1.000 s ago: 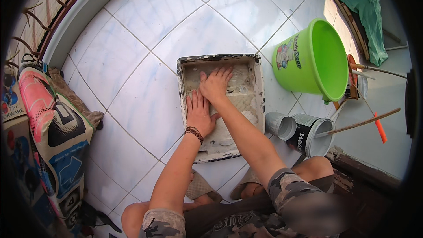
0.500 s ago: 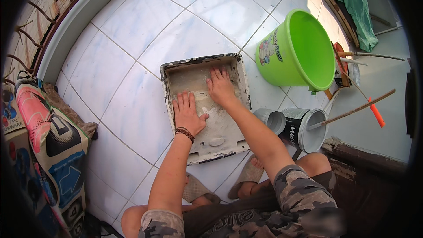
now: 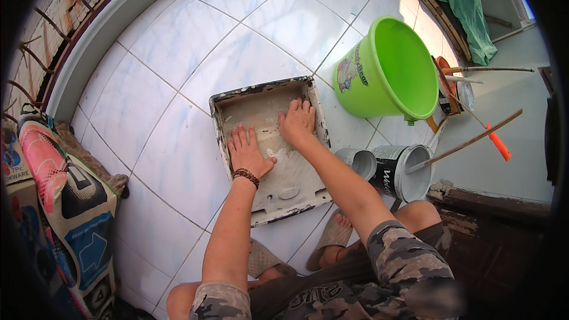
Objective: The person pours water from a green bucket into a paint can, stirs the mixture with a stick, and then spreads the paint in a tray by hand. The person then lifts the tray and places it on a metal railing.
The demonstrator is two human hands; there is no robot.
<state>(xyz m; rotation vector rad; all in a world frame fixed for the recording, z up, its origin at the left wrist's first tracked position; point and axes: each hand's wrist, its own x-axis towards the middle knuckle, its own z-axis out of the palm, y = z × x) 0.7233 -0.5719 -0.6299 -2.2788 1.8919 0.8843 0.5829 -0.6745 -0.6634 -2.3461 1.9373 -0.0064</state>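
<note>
Left hand (image 3: 252, 157): fingers lying moderately spread; right hand (image 3: 298, 123): closer together, no grip showing | you're resting them inside tray (image 3: 246, 111), 9 and 1 o'clock | tray sitting on tiles (image 3: 169, 124), your 12 | pale residue (image 3: 293, 173) remaining; share done unclear | green bucket (image 3: 384, 77) standing at tray's 2

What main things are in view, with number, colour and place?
Tiled floor: 1, white, underneath
Tray: 1, whitish, on floor
Bucket: 1, green, right of tray
Paint can: 1, black and white, right
Small container: 1, grey, beside can
Stick: 1, brown, in can
Sheet: 1, green, upper right
Bag: 1, multicoloured, left
Box: 1, multicoloured, far left
Slippers: 2, beige, lower centre
Left hand: 1, bare, tray's left side
Right hand: 1, bare, tray's upper right
</note>
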